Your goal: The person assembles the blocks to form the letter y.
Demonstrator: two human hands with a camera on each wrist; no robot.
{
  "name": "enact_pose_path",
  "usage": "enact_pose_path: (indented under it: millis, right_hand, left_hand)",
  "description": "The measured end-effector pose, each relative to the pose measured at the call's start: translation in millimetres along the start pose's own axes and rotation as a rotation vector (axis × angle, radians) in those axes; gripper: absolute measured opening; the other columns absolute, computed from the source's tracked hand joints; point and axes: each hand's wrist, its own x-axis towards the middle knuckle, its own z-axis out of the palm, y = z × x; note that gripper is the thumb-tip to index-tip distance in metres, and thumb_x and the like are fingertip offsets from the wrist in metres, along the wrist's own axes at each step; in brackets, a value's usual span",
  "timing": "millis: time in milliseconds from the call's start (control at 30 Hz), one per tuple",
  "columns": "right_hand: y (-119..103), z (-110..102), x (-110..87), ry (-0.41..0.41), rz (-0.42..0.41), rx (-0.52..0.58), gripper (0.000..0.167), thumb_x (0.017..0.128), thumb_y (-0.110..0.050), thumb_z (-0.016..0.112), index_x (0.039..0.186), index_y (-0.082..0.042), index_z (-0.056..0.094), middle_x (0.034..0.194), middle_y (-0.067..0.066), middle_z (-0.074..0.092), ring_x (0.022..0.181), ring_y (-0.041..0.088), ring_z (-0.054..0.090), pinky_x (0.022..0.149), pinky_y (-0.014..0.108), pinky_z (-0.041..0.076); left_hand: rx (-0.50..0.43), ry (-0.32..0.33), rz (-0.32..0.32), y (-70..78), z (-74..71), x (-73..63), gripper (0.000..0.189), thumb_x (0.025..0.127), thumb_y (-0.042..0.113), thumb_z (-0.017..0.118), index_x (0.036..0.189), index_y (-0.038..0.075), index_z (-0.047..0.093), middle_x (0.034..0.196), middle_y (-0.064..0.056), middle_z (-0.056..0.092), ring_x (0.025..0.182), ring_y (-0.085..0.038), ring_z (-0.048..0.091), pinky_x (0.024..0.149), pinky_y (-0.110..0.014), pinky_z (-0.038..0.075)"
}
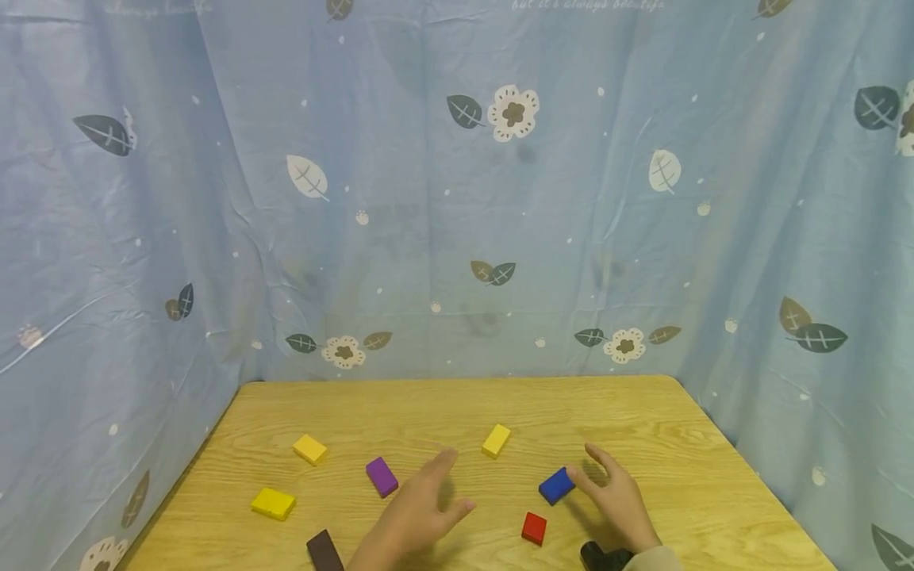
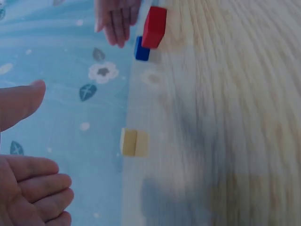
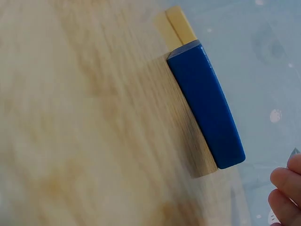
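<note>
My left hand (image 1: 420, 507) is held over the middle of the table, thumb and fingers spread apart with nothing between them. Just left of it lies a purple block (image 1: 382, 477). On the right, my right hand (image 1: 620, 498) hovers beside a blue block (image 1: 555, 487), its thumb overlapping the block's end in the head view. In the right wrist view, the visible fingertips (image 3: 286, 184) stand apart from the blue block (image 3: 207, 106). A red block (image 1: 534, 529) sits between the two hands, nearer the front. Farther back is a yellow block (image 1: 496, 441).
Two more yellow blocks (image 1: 310, 450) (image 1: 274, 503) lie on the left of the wooden table (image 1: 400, 404). A dark brown block (image 1: 324, 550) is by the left forearm. Black wrist gear (image 1: 603, 557) shows at the right wrist. Patterned blue curtains (image 1: 428, 198) surround the table's back and sides.
</note>
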Motion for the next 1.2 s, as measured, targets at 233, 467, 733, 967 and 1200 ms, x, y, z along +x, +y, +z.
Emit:
enact_pose_path:
  millis: [233,467,733,967,1200]
  right_hand:
    - [6.4,2.6,-0.5,-0.007,0.009,0.003,0.073,0.089,-0.049,0.060,0.144,-0.006,0.038,0.146,0.024,0.039,0.132,0.048,0.035,0.098,0.064,0.038]
    - [10.5,4.7,-2.1,0.012,-0.020,-0.027,0.071,0.090,-0.047,0.060,0.143,-0.005,0.040,0.143,0.025,0.042,0.131,0.048,0.036,0.099,0.064,0.037]
    - [14.8,10.2,-1.2,0.010,-0.063,-0.066,0.072,0.087,-0.045,0.064,0.141,-0.003,0.043,0.144,0.028,0.040,0.131,0.047,0.037,0.104,0.063,0.034]
    - [18.0,12.6,-2.3,-0.011,-0.069,-0.070,0.072,0.088,-0.044,0.064,0.141,-0.002,0.042,0.146,0.030,0.034,0.133,0.048,0.033,0.106,0.064,0.030]
    - [19.9,12.4,1.7,-0.017,-0.096,-0.093,0.073,0.087,-0.044,0.065,0.141,-0.001,0.042,0.146,0.031,0.032,0.132,0.049,0.033,0.104,0.065,0.032]
  left_hand:
    - [-0.132,-0.131,0.056,8.2,15.9,11.0,0.072,0.093,0.053,0.049,0.147,0.007,0.033,0.148,-0.010,0.040,0.133,-0.031,0.042,0.106,-0.048,0.040]
    - [-0.199,-0.216,0.083,17.9,34.4,22.1,0.070,0.093,0.053,0.050,0.147,0.011,0.035,0.148,-0.004,0.042,0.134,-0.025,0.042,0.107,-0.044,0.041]
    - [-0.166,-0.249,0.108,21.1,52.7,29.8,0.072,0.091,0.058,0.050,0.145,0.011,0.039,0.145,-0.001,0.045,0.133,-0.019,0.043,0.107,-0.038,0.041]
    - [-0.201,-0.267,0.078,24.3,65.0,33.7,0.072,0.091,0.056,0.051,0.143,0.007,0.041,0.143,-0.006,0.048,0.131,-0.021,0.046,0.106,-0.038,0.042]
    - [-0.145,-0.271,0.105,24.2,74.6,36.1,0.070,0.090,0.058,0.051,0.143,0.012,0.043,0.141,-0.002,0.050,0.128,-0.017,0.049,0.103,-0.034,0.045]
